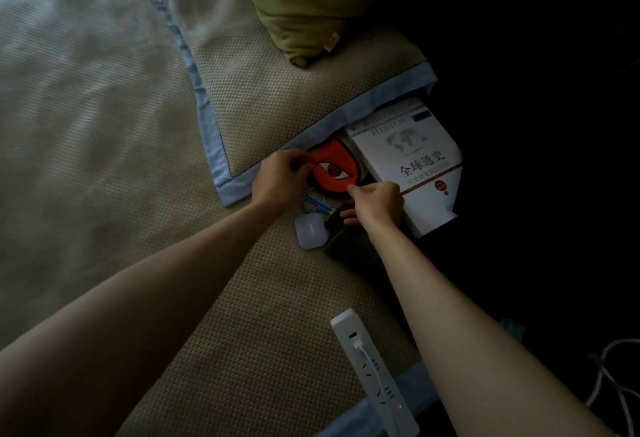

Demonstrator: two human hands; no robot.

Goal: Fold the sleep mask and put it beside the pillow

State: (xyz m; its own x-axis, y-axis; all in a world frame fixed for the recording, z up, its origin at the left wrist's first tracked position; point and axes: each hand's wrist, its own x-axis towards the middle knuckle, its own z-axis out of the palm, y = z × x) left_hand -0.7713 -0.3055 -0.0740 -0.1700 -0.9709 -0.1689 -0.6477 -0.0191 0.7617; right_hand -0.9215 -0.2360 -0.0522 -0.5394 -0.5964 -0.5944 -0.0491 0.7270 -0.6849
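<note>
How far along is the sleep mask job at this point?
Done: the sleep mask looks folded in half, one eye showing. In hand: the left hand and right hand both pinch its edges, between the pillow and the book. Left: releasing it there.

Your view takes in a white book [408, 159] with a world map on its cover at the mat's right edge. A pale lavender case [311, 230] lies beside small blue-handled scissors [317, 204]. A white power strip [375, 374] with one cable plugged in sits on the woven mat [104, 159]. White cords [613, 374] trail at far right.
</note>
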